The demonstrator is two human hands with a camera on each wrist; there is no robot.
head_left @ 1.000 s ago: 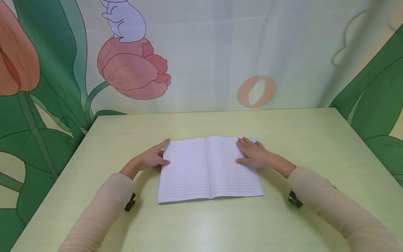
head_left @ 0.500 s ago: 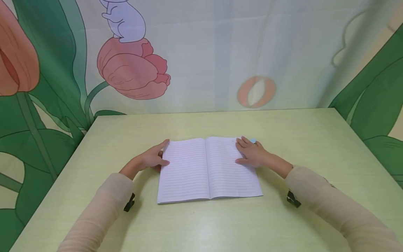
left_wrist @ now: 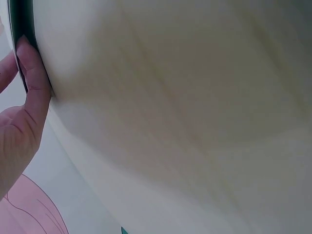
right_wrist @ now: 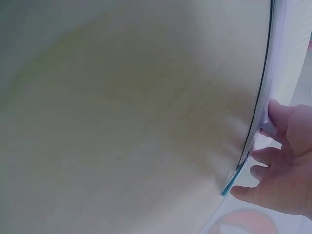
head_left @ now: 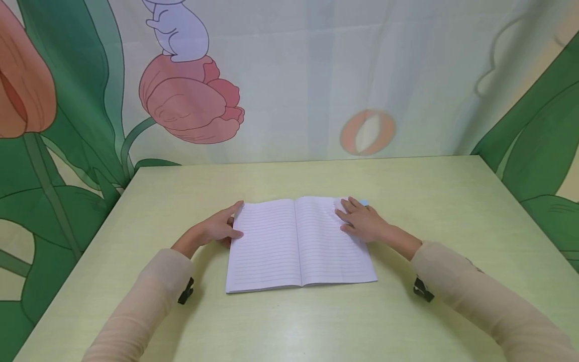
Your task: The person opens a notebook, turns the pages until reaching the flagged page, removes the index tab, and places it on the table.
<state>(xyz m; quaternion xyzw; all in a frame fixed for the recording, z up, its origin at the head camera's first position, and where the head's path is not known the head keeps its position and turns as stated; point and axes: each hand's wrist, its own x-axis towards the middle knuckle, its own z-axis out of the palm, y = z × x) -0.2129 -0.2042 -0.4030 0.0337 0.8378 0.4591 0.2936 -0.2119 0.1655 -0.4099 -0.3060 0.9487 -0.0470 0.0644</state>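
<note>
An open notebook (head_left: 267, 246) with lined white pages lies on the table. My left hand (head_left: 217, 227) holds its left edge, the thumb on top of the page and the index finger stretched along the upper left corner. The other fingers are partly hidden at the edge; in the left wrist view a finger of the left hand (left_wrist: 34, 78) lies against the dark cover. My right hand (head_left: 365, 222) rests on the upper right page, fingers spread, and the paper ripples beside the fingertips. In the right wrist view, a small fold shows by the thumb of the right hand (right_wrist: 287, 146).
The pale yellow-green table (head_left: 289, 327) reaches back to a curtain (head_left: 289, 90) printed with flowers and leaves. A bit of light blue (head_left: 364, 202) shows at the notebook's upper right corner. Black clips (head_left: 186, 291) hang below both sleeves.
My right fingers have shifted slightly on the right page, and ripples have appeared in the paper by the fingertips. The left hand and the notebook stay in place.
</note>
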